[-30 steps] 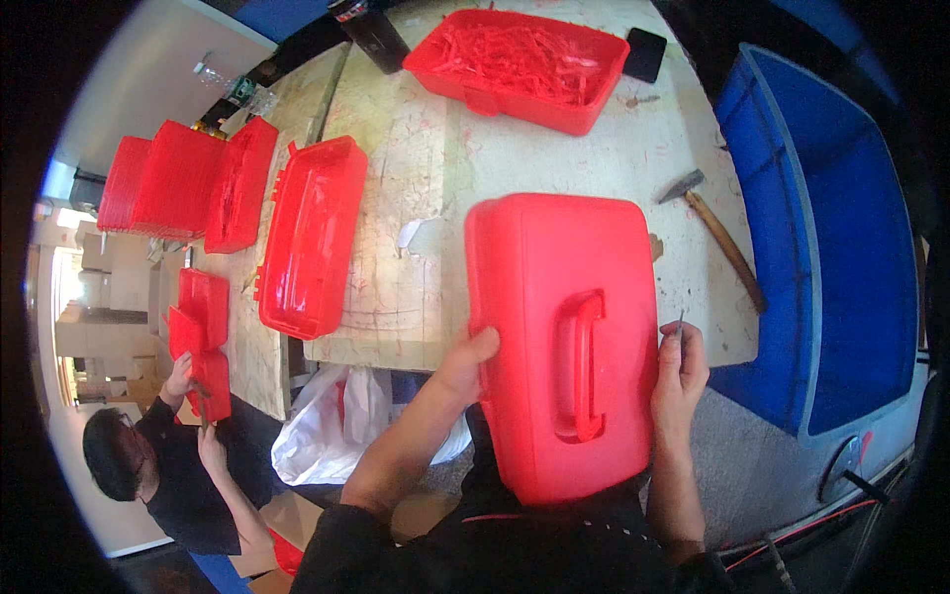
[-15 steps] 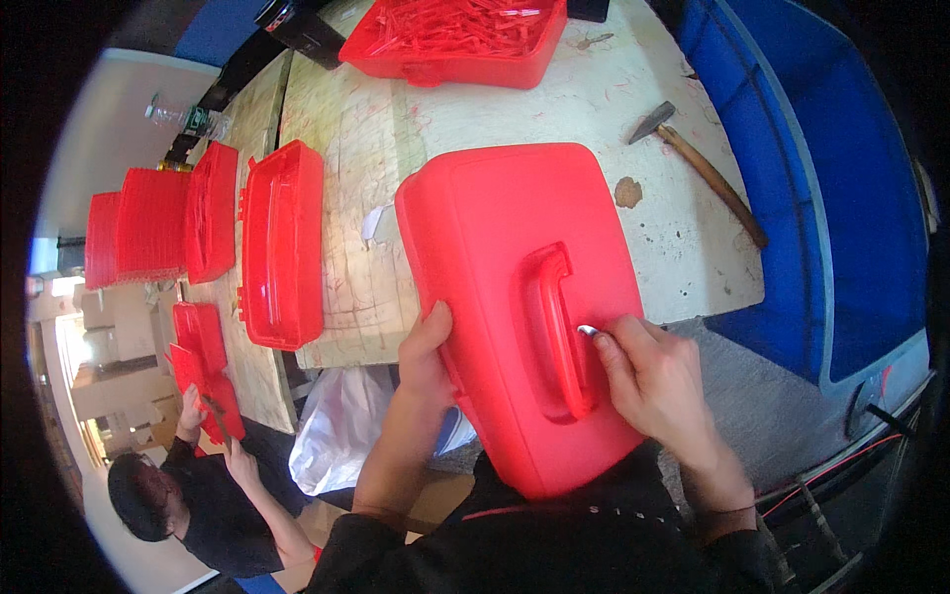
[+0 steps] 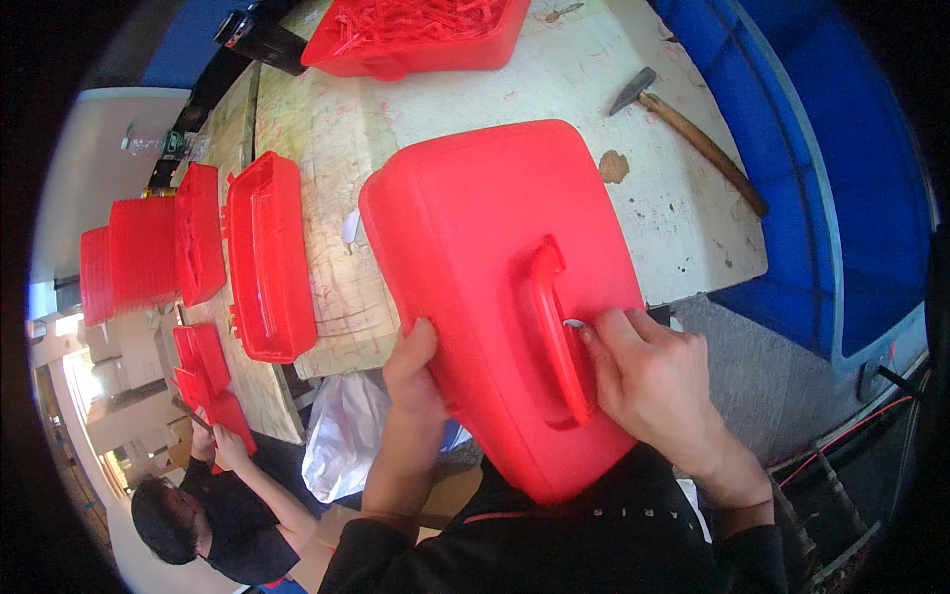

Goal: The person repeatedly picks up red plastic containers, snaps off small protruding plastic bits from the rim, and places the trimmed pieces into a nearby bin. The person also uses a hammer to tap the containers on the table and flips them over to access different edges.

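Note:
A red plastic case (image 3: 475,218) with a moulded carry handle (image 3: 557,342) stands tilted against my body, over the table's near edge. My left hand (image 3: 414,381) grips its left side, thumb on the top face and fingers hidden behind. Beside the handle, my right hand (image 3: 648,381) is closed on a small tool, of which only a shiny curved metal tip (image 3: 575,324) shows between thumb and forefinger. That tip touches or nearly touches the handle's right edge; the tool's grip is hidden in my fist.
A hammer (image 3: 693,144) lies on the worktable (image 3: 336,129). Beyond is a red tray (image 3: 445,56) of red plastic scraps. At left stand an open red case shell (image 3: 267,257) and stacked red parts (image 3: 143,252). Blue bins (image 3: 792,148) border the right. A co-worker (image 3: 218,515) works lower left.
My right hand and the metal tip stay by the handle, with the hand turned slightly. The case leans a little further left. The view has shifted, and the co-worker's hands have moved.

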Available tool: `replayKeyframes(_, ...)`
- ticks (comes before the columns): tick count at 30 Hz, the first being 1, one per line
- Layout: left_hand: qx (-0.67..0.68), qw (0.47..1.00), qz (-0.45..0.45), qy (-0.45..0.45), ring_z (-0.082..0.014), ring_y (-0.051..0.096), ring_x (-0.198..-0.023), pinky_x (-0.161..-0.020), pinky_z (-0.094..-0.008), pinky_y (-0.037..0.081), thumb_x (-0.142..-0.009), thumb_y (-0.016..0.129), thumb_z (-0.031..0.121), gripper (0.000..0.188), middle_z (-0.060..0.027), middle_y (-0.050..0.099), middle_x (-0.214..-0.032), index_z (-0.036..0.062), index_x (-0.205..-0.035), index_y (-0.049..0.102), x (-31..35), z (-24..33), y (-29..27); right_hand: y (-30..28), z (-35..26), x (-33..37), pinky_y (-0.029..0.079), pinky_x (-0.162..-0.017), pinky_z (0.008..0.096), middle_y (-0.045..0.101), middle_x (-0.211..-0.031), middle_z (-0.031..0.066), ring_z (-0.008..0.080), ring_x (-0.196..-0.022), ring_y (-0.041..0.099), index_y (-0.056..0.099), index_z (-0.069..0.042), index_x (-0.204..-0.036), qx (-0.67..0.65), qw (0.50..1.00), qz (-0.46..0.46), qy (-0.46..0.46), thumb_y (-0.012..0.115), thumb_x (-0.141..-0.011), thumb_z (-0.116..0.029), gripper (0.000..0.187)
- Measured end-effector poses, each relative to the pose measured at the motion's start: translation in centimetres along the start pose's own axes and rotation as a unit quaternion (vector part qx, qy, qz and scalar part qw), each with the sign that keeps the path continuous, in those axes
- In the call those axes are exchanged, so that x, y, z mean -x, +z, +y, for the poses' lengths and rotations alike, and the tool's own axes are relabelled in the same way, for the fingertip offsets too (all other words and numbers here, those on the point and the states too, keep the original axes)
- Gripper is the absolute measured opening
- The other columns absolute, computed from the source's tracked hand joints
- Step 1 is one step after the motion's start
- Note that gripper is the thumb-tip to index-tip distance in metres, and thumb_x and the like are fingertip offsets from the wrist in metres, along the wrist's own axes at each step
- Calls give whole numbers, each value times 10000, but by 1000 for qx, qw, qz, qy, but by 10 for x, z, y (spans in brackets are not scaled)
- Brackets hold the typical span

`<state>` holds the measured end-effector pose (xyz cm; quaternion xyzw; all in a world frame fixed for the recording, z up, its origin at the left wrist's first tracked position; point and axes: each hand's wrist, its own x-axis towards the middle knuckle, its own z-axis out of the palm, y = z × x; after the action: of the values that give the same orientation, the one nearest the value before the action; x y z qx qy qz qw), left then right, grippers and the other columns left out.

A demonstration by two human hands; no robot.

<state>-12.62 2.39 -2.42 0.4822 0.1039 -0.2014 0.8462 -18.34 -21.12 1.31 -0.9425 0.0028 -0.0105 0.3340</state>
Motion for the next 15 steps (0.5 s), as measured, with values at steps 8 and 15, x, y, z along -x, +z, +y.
replayKeyframes(8, -4, 1000, -14, 26, -307, 574, -1243, -1093, -443, 431, -971, 557, 385, 594, -158, 570, -1394, 2, -1418, 479, 0, -2, -6, 0, 1, 24, 497, -426, 418, 592, -652, 107, 316, -513, 630, 580, -76, -826, -8, 1000, -16, 3, 650, -928, -223, 192)
replayKeyframes(15, -3, 1000, -20, 21, -307, 573, -1246, -1088, -443, 435, -976, 534, 384, 588, -169, 566, -1394, -9, -1411, 478, 2, 0, -1, -4, 4, 12, 494, -443, 417, 587, -647, 118, 321, -516, 627, 570, -71, -808, -38, 999, 30, -8, 655, -931, -225, 214)
